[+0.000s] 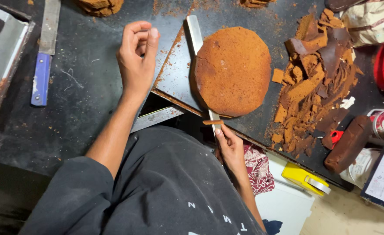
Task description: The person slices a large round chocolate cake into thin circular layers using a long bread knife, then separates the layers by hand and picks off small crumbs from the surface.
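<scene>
Right hand (230, 148) grips the long knife (196, 41) by its handle, blade laid flat along the round brown cake (232, 70) on the dark bench (83, 95). Left hand (136, 58) raised, fingers loosely curled, empty. Trimmings (314, 78) piled aside, right.

cake round (233, 69) on board (174, 74) | long knife (197, 48) along cake's left edge, right hand (230, 148) at its near end | left hand (137, 56) left of board | scrap pile (314, 74) right of cake | second knife (43, 56) far left
</scene>
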